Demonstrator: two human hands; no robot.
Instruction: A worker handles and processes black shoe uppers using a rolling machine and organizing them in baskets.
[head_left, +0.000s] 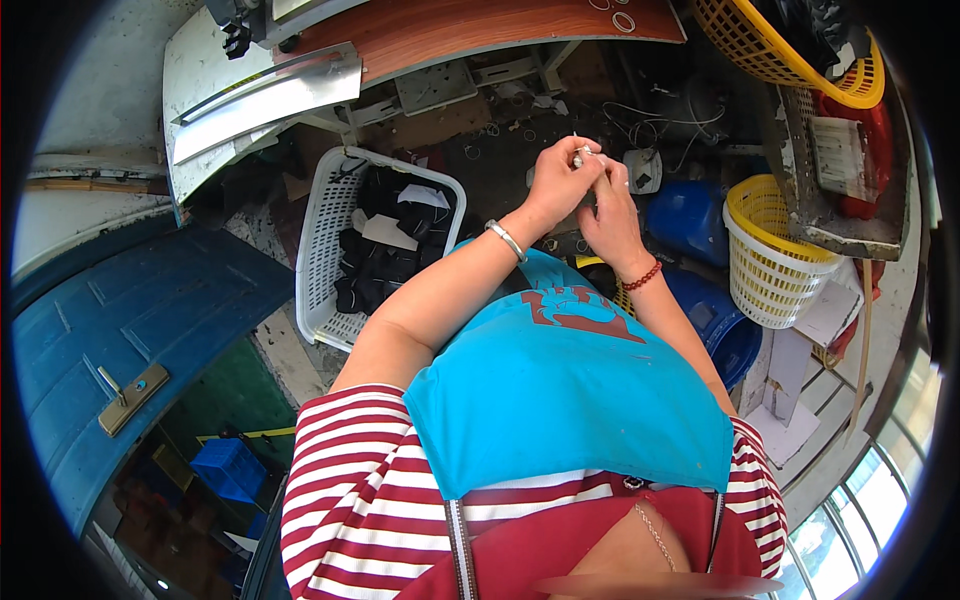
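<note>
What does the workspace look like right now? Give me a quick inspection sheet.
Surface: wood-topped table, metal plate at its left end.
Job's things: small whitish part pinched between both hands, too small to identify.
Clutter: white basket of dark pieces; yellow basket; blue tub.
Grippers: left hand and right hand meet at the part, fingers closed on it.
Cables: white wires loose beyond the hands.
Surroundings: blue door at left; windows lower right.

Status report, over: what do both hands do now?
Left hand and right hand together, pinching small white piece. White plastic basket of black parts beside left arm. Nothing between hands.
</note>
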